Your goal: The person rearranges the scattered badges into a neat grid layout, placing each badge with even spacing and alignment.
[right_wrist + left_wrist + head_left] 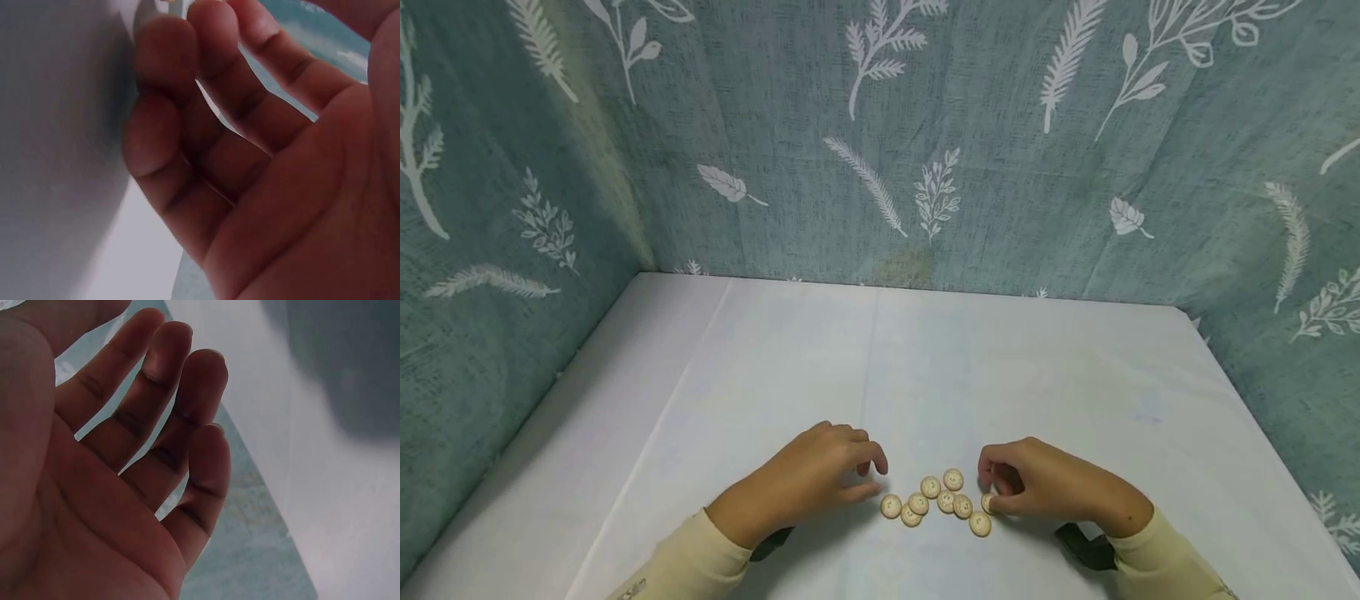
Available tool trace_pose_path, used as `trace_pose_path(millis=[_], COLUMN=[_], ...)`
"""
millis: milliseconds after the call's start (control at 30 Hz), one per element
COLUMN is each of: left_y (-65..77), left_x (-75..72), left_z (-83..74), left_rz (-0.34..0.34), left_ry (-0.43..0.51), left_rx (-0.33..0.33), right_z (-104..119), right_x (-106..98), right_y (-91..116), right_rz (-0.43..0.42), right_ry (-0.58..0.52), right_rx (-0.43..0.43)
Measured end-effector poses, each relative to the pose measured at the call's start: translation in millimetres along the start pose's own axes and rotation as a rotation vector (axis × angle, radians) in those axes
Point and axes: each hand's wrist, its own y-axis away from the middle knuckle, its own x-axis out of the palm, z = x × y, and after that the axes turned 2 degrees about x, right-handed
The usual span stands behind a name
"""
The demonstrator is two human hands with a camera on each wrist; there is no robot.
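Several round, pale wooden buttons point(930, 487) lie in a loose zigzag between the two hands in the head view, some touching or overlapping. The right hand point(1045, 479) is at their right end, its thumb and finger pinching one button point(988, 502), which they partly cover. Beside that button lies another button point(980, 523). At the left end, the left hand point(823, 467) hovers with loosely bent fingers, its thumb close to the leftmost button point(891, 506). Nothing shows in the left palm point(94, 506) in the left wrist view. Bent fingers point(165, 56) fill the right wrist view.
A white cloth point(775, 358) with faint creases covers the table. Teal fabric point(790, 200) printed with white leaves hangs behind the table and along both sides. Dark straps point(1086, 547) show near the wrists, by the pale yellow sleeves point(1165, 558).
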Motion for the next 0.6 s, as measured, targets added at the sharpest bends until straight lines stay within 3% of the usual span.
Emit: trace_pose_path(millis=[200, 433, 600], left_y=[-1.9, -0.8, 0.3], left_x=[5.2, 9.2, 12.4], left_z=[-0.9, 1.5, 1.5], left_rz=[0.074, 0.131, 0.154], left_ry=[0.054, 0.137, 0.142], left_rx=[-0.026, -0.034, -0.058], right_z=[-3, -4, -5], right_x=[-4, -3, 0], right_y=[0, 2, 4], right_rz=[0.057, 0.075, 0.077], right_ry=[-0.047, -0.068, -0.068], right_rx=[0.012, 0.004, -0.004])
